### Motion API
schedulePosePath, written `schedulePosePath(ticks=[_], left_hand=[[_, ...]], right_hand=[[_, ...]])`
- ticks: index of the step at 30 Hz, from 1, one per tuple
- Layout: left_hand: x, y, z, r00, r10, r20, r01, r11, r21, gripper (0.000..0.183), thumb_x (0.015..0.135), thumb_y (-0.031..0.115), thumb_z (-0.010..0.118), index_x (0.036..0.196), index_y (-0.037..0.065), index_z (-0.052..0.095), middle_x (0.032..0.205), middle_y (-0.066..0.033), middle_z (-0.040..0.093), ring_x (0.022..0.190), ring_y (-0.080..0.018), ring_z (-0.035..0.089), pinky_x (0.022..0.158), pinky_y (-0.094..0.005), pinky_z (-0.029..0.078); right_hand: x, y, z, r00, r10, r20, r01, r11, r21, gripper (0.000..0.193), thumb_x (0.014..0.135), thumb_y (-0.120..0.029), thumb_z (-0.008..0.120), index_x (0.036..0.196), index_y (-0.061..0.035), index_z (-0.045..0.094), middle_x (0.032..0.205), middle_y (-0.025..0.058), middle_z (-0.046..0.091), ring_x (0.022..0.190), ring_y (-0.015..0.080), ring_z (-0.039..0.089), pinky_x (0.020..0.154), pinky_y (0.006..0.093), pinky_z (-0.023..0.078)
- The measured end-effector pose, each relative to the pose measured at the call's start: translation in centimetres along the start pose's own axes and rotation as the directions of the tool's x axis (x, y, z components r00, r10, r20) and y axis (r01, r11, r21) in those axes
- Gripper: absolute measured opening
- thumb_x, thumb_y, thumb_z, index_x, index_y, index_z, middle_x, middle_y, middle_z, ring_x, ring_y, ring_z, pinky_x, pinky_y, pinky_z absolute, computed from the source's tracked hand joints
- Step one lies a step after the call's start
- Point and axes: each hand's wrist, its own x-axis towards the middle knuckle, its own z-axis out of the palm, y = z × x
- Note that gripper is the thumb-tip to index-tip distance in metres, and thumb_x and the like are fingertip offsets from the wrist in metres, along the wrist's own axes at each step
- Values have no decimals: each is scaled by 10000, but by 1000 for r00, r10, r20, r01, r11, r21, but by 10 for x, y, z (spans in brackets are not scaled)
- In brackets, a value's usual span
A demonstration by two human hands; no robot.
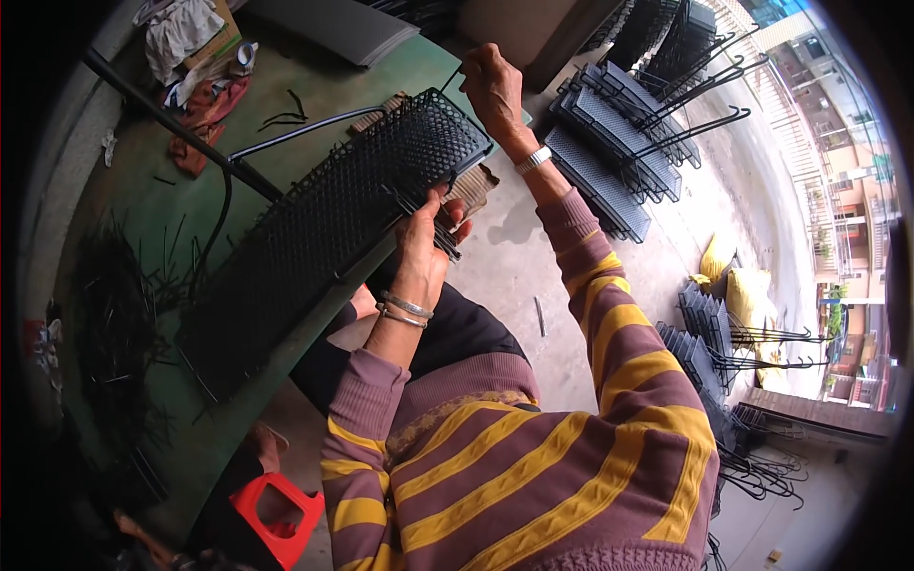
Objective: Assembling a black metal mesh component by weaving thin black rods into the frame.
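Observation:
A long black mesh basket (286,214) lies slantwise on the green table, its far right corner close to my right hand (492,86). That hand is raised above the corner, its fingers pinched on a thin dark strip running down to the basket's rim. My left hand (419,247) is closed around a bundle of thin black strips (446,242), against the basket's near side. Some of the strips' ends poke out over the mesh. A dark metal rod (305,133) rests across the basket's far edge.
Loose black strips (119,314) are heaped on the green table (152,205) at left. Grey sheets (333,29) and crumpled cloths (205,109) lie at the back. Stacked mesh baskets with hooked rods (614,143) stand on the floor at right. A red stool (249,504) is below the table edge.

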Motion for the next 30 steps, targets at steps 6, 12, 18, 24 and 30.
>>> schedulePosePath(ticks=[6,12,18,24,30], left_hand=[[6,1,-10,996,56,69,-54,998,-27,218,935,264,592,1009,68,651,685,-3,516,580,-89,416,499,-259,361],[5,0,-9,994,44,104,-46,999,16,302,927,301,605,1113,64,597,718,12,486,600,-80,394,525,-229,333],[7,-3,-6,993,41,107,-39,999,-19,241,914,291,626,1026,80,658,687,10,518,589,-77,410,499,-234,318],[4,1,-8,993,76,93,-73,997,-31,250,907,292,635,1027,74,653,687,11,524,588,-80,423,494,-233,319],[5,-2,-8,989,83,123,-81,996,-21,234,897,281,644,1022,84,657,701,11,542,603,-77,431,486,-233,317]], right_hand=[[1,-12,5,996,81,27,-82,996,38,103,896,-89,543,951,-3,564,746,114,672,583,184,662,540,300,508],[-10,-7,14,972,165,167,-194,964,180,56,836,-91,575,822,-40,594,650,153,614,624,337,630,571,405,486],[-3,6,20,971,-12,240,39,993,-110,103,822,-145,556,819,-86,640,663,155,619,640,349,630,550,436,476],[-3,-18,6,940,112,322,-3,947,-320,161,826,-228,562,857,-138,691,729,141,652,686,338,640,579,420,484],[-14,-21,-14,843,272,464,-212,961,-178,270,869,-313,590,868,-56,672,683,115,641,628,244,632,575,357,484]])
